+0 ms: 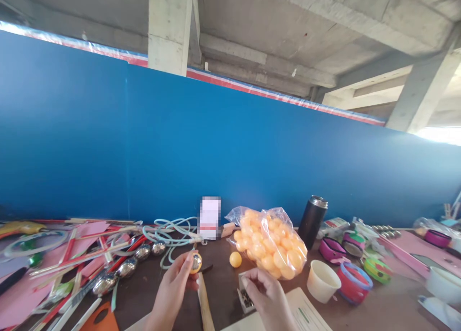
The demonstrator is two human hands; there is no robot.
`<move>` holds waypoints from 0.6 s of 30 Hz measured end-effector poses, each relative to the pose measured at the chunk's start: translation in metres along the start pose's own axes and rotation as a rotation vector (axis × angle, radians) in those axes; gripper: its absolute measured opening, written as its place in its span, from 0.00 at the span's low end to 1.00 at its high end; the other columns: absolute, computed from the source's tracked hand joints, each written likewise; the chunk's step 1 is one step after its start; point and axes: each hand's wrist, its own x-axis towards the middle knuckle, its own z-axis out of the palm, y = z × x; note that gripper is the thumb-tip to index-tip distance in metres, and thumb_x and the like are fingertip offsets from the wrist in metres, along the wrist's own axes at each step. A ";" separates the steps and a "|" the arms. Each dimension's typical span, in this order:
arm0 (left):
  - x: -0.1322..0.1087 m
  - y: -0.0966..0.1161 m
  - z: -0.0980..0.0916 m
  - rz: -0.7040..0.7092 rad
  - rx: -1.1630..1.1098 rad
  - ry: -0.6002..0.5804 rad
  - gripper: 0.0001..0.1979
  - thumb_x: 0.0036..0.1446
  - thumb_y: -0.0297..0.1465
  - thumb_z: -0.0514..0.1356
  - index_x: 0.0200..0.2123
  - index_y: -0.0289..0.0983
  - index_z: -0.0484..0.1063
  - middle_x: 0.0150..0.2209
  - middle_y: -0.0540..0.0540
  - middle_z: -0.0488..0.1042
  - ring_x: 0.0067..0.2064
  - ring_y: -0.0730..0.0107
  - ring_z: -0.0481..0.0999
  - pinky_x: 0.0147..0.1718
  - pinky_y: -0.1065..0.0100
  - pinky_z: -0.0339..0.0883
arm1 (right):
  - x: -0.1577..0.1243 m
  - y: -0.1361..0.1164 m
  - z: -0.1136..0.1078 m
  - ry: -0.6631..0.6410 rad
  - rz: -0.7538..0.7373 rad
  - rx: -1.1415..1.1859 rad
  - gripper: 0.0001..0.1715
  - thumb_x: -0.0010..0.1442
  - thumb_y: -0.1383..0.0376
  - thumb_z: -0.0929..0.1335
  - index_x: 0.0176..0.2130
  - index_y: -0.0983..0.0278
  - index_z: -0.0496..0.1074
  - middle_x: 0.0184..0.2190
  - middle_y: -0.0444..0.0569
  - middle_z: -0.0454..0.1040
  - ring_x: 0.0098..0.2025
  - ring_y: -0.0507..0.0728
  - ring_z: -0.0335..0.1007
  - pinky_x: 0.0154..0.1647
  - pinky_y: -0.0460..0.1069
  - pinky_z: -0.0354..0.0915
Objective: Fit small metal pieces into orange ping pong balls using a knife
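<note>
My left hand (173,288) is closed around a small shiny gold-coloured ball (196,263), held above the table between thumb and fingers. A thin dark tip shows just over the ball, too small to name. My right hand (265,295) has its fingertips pinched together over a small open box (248,308) of small dark metal pieces. Whatever is between those fingertips is hidden. Between the hands lies a wooden handle (204,302) with a dark piece at its far end. One loose orange ball (235,259) rests beyond the box.
A clear bag of orange balls (270,244) lies ahead, beside a black bottle (312,223). Cream cup (323,281) and coloured tape rolls (355,283) stand at right. Silver balls (105,284), sticks and pale cords (173,230) crowd the left. A blue wall (230,148) rises behind.
</note>
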 end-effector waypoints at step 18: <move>-0.030 -0.008 0.019 -0.366 -0.165 -0.357 0.15 0.51 0.39 0.60 0.38 0.35 0.73 0.28 0.48 0.70 0.25 0.73 0.72 0.19 0.74 0.66 | -0.003 0.003 0.001 0.017 0.024 -0.012 0.13 0.58 0.58 0.62 0.30 0.64 0.69 0.21 0.41 0.65 0.22 0.49 0.59 0.22 0.43 0.56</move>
